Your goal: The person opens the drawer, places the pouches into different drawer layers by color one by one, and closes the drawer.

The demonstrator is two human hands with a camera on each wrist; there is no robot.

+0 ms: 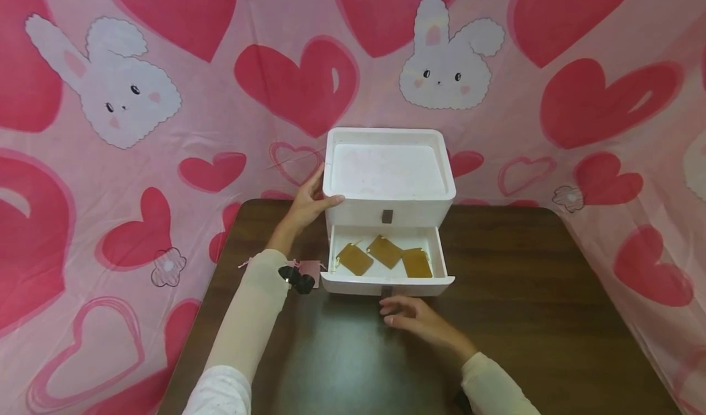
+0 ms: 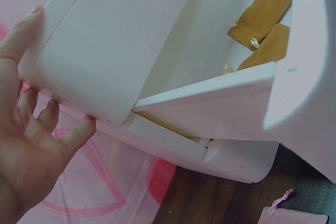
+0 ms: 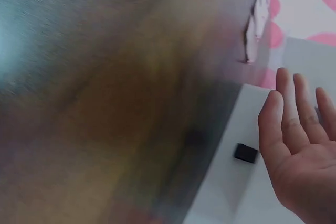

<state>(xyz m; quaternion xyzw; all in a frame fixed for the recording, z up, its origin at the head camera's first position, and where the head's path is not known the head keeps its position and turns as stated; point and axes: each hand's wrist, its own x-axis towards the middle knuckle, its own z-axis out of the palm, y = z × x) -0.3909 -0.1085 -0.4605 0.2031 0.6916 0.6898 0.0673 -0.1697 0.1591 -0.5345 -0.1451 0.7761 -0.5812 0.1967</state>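
Observation:
A white drawer unit [image 1: 388, 165] stands on the table with its lower drawer [image 1: 441, 258] pulled out. Three mustard drawstring pouches [image 1: 416, 263] lie inside that drawer, also partly visible as pouches [image 2: 262, 17] in the left wrist view. My left hand [image 1: 309, 203] rests against the unit's upper left side, thumb over the front edge and the other fingers along the side wall. Just in front of the drawer's dark pull tab [image 1: 387, 290] is my right hand [image 1: 421, 322]. In the right wrist view that hand [image 3: 299, 145] holds nothing, its fingers loosely extended.
A pink drawstring pouch [image 1: 310, 273] lies on the dark wooden table [image 1: 524, 292], left of the drawer and partly behind the left wrist. The closed upper drawer has its own dark tab [image 1: 388, 216]. A pink heart-and-rabbit cloth [image 1: 375, 90] hangs behind the table.

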